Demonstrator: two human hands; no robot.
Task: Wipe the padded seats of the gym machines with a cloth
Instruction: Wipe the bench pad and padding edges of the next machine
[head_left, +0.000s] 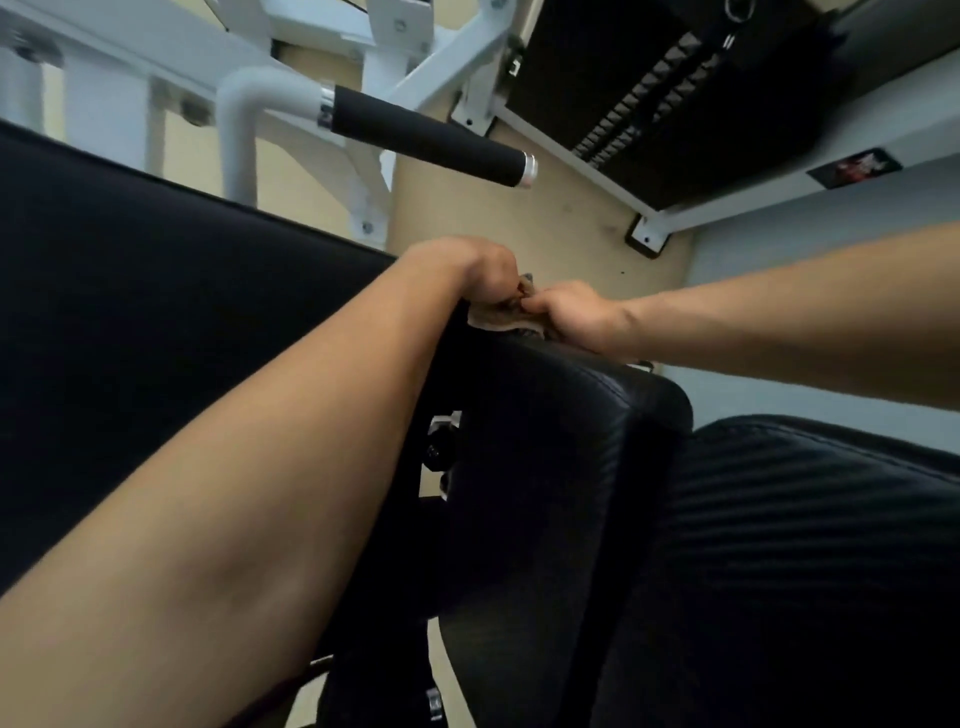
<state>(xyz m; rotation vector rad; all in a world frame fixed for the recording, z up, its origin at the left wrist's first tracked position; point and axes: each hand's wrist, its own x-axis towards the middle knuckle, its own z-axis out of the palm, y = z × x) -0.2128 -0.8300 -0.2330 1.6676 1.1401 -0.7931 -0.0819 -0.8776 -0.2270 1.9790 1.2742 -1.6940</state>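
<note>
**Both hands on one cloth at the far edge of the middle pad**

The middle pad (550, 426), black and rounded, is the thing to steer by. At its far edge, on the end away from the person, lies the cloth (501, 314), a small tan bunch resting on the pad's rim. The left hand (470, 270) comes in from the pad's left side, fingers curled down and gripping the cloth from above. The right hand (571, 312) reaches in from the pad's right side and pinches the cloth's other end. Its fingertips are partly tucked under, so I cannot tell how much cloth it has.

The two hands meet over the cloth, touching or very nearly so, and neither is nearer to it than the other. From the cloth, almost all of the pad's bare surface lies back toward the person, and the pad's long axis runs that way too. I judge the next stroke must pull toward the person along that length.

By count there are two hands, one cloth and three black padded surfaces. Those are the middle pad, a broad flat pad (156, 322) to its left and a ribbed pad (810, 545) just beside its right. Beyond the middle pad's far edge stand one foam-covered handle (431, 137) on a white frame (384, 67), and one weight stack (654, 98).
</note>
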